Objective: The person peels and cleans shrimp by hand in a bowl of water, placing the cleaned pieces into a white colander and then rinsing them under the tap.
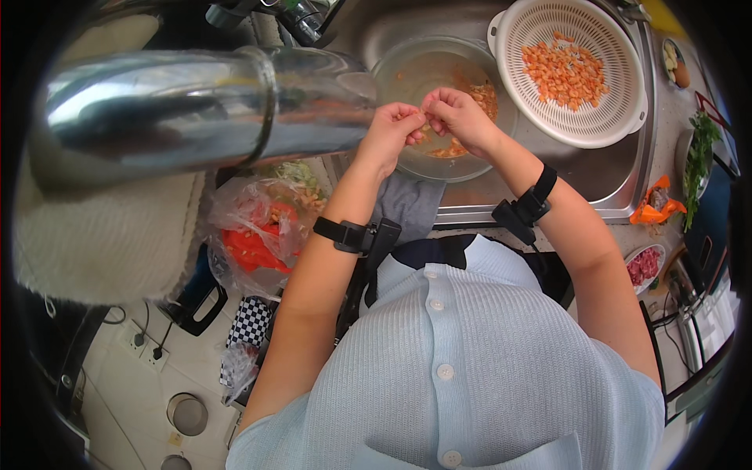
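Observation:
My left hand and my right hand meet fingertip to fingertip above a clear round bowl in the sink. Pinched between them is a small orange piece, apparently a shrimp, mostly covered by my fingers. Water and a cluster of small orange shrimp fill part of the bowl, and more shrimp lie near its front side. At the right, a white plastic colander rests over the sink with many orange shrimp spread on its bottom.
The stainless steel sink has a grey cloth over its front edge. A large shiny metal pipe crosses at left, above a plastic bag with scraps. To the right are a plate of raw meat, leafy greens and an orange wrapper.

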The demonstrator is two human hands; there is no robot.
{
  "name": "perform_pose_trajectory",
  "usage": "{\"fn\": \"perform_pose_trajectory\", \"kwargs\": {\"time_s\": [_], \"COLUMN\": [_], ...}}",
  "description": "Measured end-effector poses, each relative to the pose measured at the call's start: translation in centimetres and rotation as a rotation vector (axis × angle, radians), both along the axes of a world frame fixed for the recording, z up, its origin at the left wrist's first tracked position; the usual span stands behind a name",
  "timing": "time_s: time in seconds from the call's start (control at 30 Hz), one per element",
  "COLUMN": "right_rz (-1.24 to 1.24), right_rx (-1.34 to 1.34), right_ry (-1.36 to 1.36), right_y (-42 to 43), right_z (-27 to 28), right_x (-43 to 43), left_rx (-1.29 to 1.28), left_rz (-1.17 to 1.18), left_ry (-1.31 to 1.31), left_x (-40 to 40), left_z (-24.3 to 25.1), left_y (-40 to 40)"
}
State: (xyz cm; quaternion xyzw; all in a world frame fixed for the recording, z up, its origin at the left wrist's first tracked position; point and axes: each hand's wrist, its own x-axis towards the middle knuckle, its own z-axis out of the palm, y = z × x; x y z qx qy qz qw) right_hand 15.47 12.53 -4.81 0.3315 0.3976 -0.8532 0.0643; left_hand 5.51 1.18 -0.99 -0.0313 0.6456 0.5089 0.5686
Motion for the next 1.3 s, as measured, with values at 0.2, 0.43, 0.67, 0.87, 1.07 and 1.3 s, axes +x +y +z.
{"fn": "perform_pose_trajectory", "kwargs": {"time_s": [0.2, 0.43, 0.67, 0.87, 1.07, 1.3], "right_rz": [-0.220, 0.125, 0.568, 0.822, 0.987, 1.048], "right_rx": [-0.183, -0.051, 0.748, 0.931, 0.959, 0.878], "right_ry": [0.049, -0.029, -0.114, -0.255, -0.252, -0.293], "right_y": [2.1, 4.2, 0.8, -0.1, 0.2, -0.7], "right_z": [-0.1, -2.7, -8.4, -9.2, -9.1, -9.1], "right_x": [0.1, 0.6, 0.4, -0.4, 0.1, -0.3], "left_rx": [0.018, 0.357, 0.160, 0.183, 0.185, -0.009], "left_rz": [0.029, 0.089, 0.029, 0.060, -0.008, -0.046], "left_ry": [-0.104, -0.301, -0.083, -0.078, -0.143, 0.036], "left_x": [-0.5, -2.1, -1.9, -2.2, -2.6, -1.4], "left_z": [-0.1, 0.7, 0.4, 0.3, 0.2, -1.0], "left_y": [-0.4, -1.1, -1.1, -1.8, -1.5, -1.5]}}
